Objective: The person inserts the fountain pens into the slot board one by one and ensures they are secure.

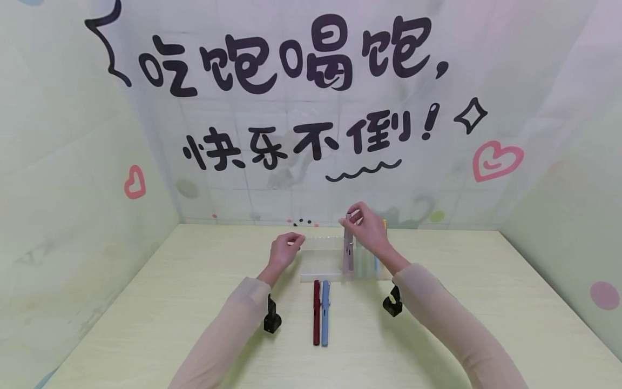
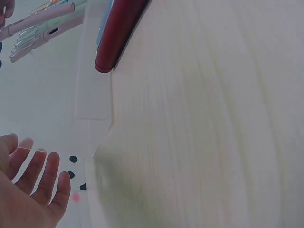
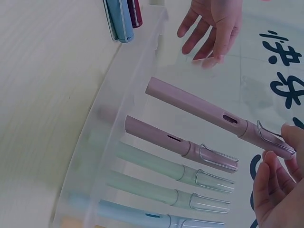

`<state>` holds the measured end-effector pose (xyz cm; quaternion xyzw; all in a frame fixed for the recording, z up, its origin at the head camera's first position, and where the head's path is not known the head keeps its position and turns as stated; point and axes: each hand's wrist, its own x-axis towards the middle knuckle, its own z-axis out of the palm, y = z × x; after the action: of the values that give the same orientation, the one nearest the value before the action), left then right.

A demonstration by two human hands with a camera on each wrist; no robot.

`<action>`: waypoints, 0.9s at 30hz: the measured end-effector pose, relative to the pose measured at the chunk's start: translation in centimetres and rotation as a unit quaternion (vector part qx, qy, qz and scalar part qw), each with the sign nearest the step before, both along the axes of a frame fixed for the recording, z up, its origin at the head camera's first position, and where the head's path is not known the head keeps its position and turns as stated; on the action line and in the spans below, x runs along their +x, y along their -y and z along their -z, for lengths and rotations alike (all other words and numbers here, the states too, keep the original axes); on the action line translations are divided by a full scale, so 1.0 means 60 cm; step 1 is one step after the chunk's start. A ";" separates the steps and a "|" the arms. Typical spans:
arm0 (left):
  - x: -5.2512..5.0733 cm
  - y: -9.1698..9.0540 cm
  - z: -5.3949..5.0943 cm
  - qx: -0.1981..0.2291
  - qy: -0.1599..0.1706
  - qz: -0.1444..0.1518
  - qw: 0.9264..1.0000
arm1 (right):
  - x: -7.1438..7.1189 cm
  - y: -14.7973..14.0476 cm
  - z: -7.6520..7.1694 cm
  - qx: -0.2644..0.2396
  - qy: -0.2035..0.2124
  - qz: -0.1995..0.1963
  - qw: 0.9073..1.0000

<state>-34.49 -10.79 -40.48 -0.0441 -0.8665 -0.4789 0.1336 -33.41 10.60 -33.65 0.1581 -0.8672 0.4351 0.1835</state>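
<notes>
right wrist view | right hand [image 3: 283, 192], lower right: fingers pinch purple pen [image 3: 197, 107] by clip end; rest sticks out up-left | left hand [image 3: 216, 21], top: pinches clear box [image 3: 124, 78] edge

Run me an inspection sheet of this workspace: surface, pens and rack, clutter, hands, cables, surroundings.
Surface: pale, wood-grained table.
Job's things: clear rack holding a mauve pen, two green pens, a pale blue pen and an orange pen; red pen and blue pen lie side by side in front.
Clutter: blue strip at the lower left, too cut off to identify.
Hands: left hand holds the rack's left edge; right hand pinches another mauve pen near its clip end.
Cables: nothing seen.
Surroundings: printed backdrop with black lettering.
</notes>
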 end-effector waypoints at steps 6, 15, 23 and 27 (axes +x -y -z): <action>0.001 0.001 0.000 0.005 -0.001 0.001 1.000 | -0.005 0.003 0.002 -0.001 -0.019 0.019 1.000; 0.001 0.001 -0.001 0.003 0.001 0.000 1.000 | -0.010 0.007 0.020 -0.005 -0.059 0.024 0.998; 0.002 0.000 -0.002 0.002 0.002 0.000 1.000 | -0.010 0.011 0.035 0.009 -0.045 0.016 0.999; 0.002 0.000 -0.002 0.002 0.001 0.000 1.000 | -0.007 0.012 0.038 0.023 -0.041 0.013 0.999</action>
<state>-34.34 -10.81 -40.34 -0.0430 -0.8657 -0.4806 0.1330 -33.86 9.86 -35.92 0.1684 -0.8706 0.4060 0.2210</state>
